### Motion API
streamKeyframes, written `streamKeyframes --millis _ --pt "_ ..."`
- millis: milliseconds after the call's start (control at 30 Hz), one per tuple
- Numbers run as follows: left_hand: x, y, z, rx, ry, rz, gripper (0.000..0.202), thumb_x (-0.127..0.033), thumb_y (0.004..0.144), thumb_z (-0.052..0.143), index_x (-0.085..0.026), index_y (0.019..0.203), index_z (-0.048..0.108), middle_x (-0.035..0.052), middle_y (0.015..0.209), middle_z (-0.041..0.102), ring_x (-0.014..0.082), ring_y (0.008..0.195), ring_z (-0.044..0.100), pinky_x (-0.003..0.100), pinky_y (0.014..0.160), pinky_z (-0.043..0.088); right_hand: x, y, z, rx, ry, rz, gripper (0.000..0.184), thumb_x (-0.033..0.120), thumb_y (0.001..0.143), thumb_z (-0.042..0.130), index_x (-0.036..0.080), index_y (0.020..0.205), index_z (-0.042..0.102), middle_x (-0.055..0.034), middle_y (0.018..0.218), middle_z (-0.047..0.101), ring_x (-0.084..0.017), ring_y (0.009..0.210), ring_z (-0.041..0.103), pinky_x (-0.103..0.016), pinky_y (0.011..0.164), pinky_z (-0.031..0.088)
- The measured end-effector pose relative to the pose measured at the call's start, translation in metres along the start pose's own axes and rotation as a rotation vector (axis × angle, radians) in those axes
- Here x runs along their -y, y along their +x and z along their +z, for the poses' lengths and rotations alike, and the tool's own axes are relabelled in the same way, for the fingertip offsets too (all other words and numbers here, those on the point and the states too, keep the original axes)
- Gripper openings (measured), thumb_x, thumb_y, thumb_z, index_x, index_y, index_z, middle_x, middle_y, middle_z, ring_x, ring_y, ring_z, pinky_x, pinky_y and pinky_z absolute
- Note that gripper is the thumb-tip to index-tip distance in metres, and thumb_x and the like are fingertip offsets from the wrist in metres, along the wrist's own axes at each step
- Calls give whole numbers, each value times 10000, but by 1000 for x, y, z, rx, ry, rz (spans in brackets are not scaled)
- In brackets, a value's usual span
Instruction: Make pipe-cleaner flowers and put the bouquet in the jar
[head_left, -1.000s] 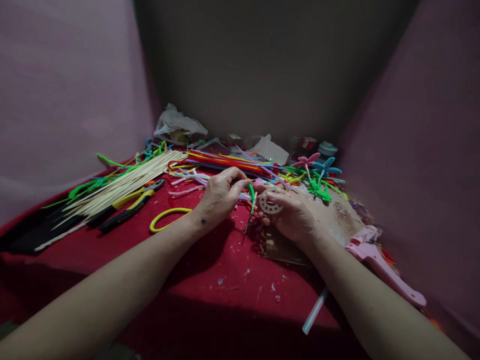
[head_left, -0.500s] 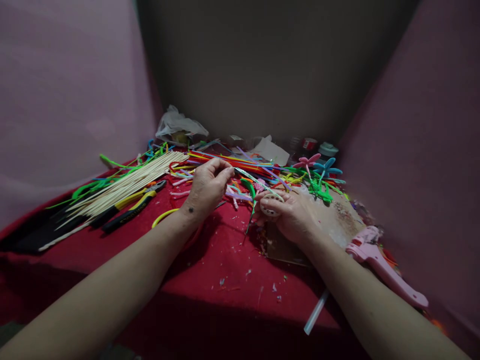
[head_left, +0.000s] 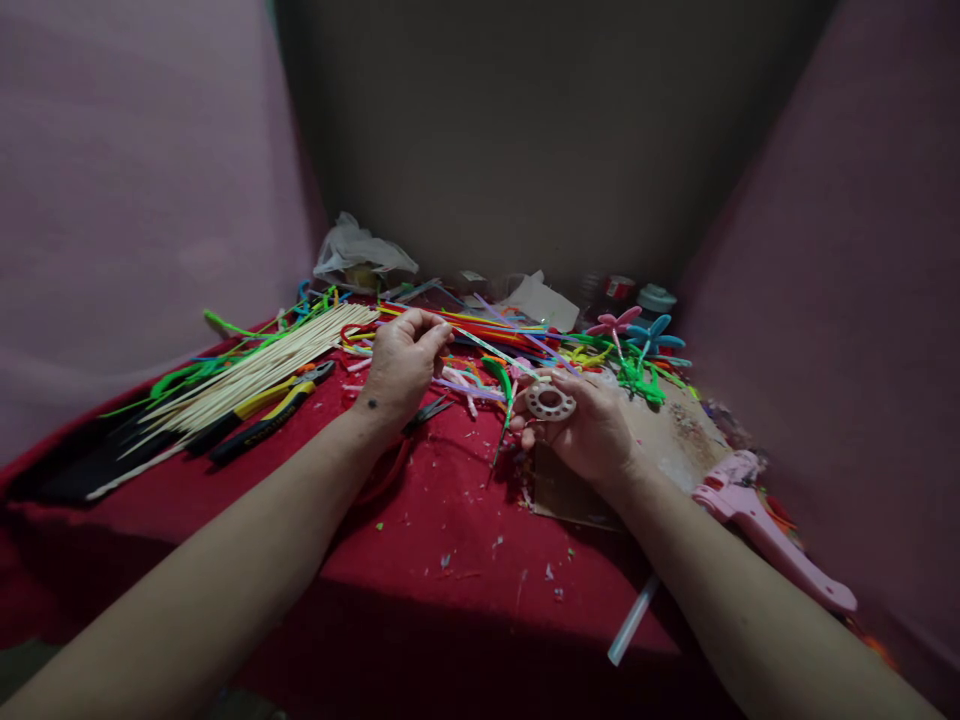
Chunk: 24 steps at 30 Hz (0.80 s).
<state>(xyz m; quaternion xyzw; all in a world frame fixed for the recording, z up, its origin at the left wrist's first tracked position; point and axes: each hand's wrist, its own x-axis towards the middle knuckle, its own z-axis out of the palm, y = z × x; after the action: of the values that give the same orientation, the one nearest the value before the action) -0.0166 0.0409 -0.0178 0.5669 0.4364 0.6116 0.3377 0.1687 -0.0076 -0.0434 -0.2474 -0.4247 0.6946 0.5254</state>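
Observation:
My left hand (head_left: 407, 365) is closed in a pinch on the end of a thin, pale, shiny ribbon (head_left: 491, 347). The ribbon runs taut to the right, to a round white spool (head_left: 535, 402) with small holes around its rim. My right hand (head_left: 592, 425) is closed around that spool, its flat face turned up toward me. By the right fingertips is a curved green fuzzy piece (head_left: 498, 376) with a thin dark stem pointing down; whether the fingers hold it I cannot tell. Below my left hand lie scissors (head_left: 429, 412), partly hidden by the wrist.
Left on the red cloth (head_left: 450, 530) lie wooden sticks (head_left: 255, 375) and yellow-black pliers (head_left: 274, 420). Colourful pipe cleaners (head_left: 487, 325) spread behind my hands. To the right are a cardboard piece (head_left: 574, 490), a pink glue gun (head_left: 772, 530) and a clear glue stick (head_left: 634, 622).
My left hand has moved slightly left, drawing the ribbon longer. In my right hand the spool has turned, and its central hole shows now. The scissors' blades have come into sight.

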Motion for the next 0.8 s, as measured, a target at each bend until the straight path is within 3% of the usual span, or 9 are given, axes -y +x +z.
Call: streamKeyframes --millis 167,367,667,800 --pt "-1 1 0 -40 29 22 72 -158 728 545 -130 662 540 -16 575 538 53 415 445 171 379 358 0 0 0 -2 -8 16 267 333 755 481 114 733 633 -71 611 623 -157 490 566 -265 429 460" --pt "-4 2 -1 -44 19 24 77 -130 735 529 -134 658 525 -23 554 520 48 397 434 170 369 351 0 2 -1 -39 -15 20 153 284 675 548 148 707 611 -45 612 609 -147 491 545 -223 365 400" --pt "-5 1 -2 -68 27 5 75 -125 730 528 -133 655 529 -29 541 519 49 393 430 165 363 338 -2 1 -1 -53 -98 13 140 239 642 533 149 707 619 -47 644 618 -144 492 543 -211 343 361" --pt "-3 2 -2 -45 86 -20 73 -123 717 535 -134 644 540 -26 535 521 54 405 436 167 379 355 -1 0 2 -129 -115 -16 154 312 670 548 165 676 591 -23 578 575 -124 442 491 -194 319 287"
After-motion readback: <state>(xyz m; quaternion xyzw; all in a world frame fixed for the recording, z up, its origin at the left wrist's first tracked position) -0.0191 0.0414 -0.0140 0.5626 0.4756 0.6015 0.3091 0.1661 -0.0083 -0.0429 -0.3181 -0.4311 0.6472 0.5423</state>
